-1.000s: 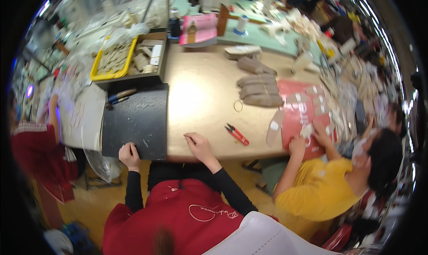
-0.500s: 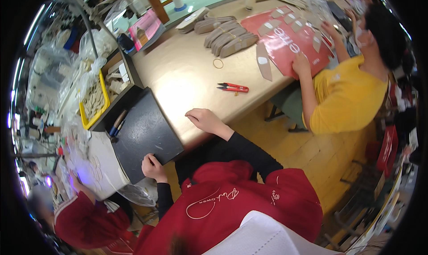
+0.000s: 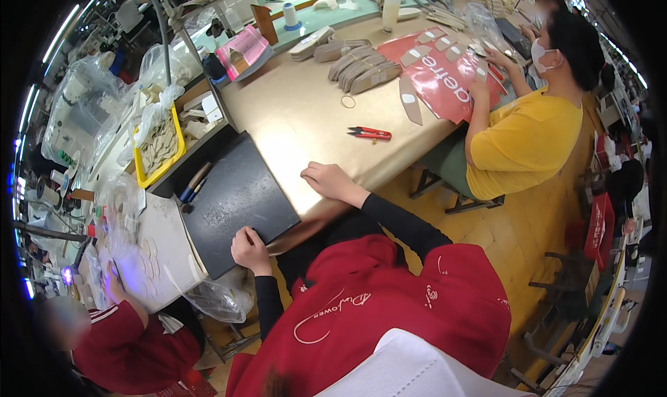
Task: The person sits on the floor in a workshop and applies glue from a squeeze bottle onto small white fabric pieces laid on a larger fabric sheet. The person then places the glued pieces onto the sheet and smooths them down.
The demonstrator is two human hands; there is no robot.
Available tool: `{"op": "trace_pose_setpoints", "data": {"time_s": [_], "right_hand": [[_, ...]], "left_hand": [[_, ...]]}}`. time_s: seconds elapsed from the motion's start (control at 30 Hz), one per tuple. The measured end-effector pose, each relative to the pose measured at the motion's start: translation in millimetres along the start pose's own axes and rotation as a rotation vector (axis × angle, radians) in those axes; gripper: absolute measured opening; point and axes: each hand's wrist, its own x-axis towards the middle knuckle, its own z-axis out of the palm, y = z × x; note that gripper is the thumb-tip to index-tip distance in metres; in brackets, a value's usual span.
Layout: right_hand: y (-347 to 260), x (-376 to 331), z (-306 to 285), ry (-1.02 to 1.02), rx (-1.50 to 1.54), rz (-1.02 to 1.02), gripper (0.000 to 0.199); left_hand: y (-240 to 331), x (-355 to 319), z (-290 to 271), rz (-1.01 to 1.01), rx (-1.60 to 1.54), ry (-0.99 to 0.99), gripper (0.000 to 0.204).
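Observation:
My left hand (image 3: pixel 251 250) rests on the near edge of a black mat (image 3: pixel 236 195), its fingers curled in with nothing showing in them. At the front edge of the gold-brown covered table (image 3: pixel 271 119) lies my right hand (image 3: pixel 329 179). Its fingers are bent and pressed together, and no object shows in that hand either. Beyond it, apart from the fingers, is a pair of red-handled thread snips (image 3: pixel 370 133). A thin rubber band (image 3: pixel 348 102) lies farther back, before banded bundles of taupe fabric pieces (image 3: pixel 361 67).
At right, a co-worker in yellow (image 3: pixel 524 143) handles taupe pieces over a red sheet (image 3: pixel 434 74). A yellow basket of small pieces (image 3: pixel 182 150) stands left, above two dark-handled tools (image 3: pixel 196 185) on the mat. Another co-worker in red (image 3: pixel 132 334) sits lower left.
The whole view has shifted slightly; my hands keep nearly the same pose on the mat and table. The yellow-clad co-worker's near hand has moved up to a taupe piece on the red sheet.

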Motion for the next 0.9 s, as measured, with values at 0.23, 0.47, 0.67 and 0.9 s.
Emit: {"op": "trace_pose_setpoints", "data": {"time_s": [0.23, 0.47, 0.67, 0.9], "right_hand": [[39, 37, -58, 0.230, 0.128, 0.366, 0.022], [138, 70, -139, 0.318, -0.134, 0.575, 0.040], [180, 75, -159, 0.147, -0.265, 0.684, 0.055], [194, 62, -143, 0.386, -0.089, 0.618, 0.039]], "left_hand": [[-4, -5, -1, 0.079, -0.003, 0.027, 0.009], [1, -2, -1, 0.076, 0.002, 0.050, 0.008], [3, -2, -3, 0.058, 0.022, -0.005, 0.010], [2, -3, -2, 0.041, 0.042, -0.011, 0.012]]}}
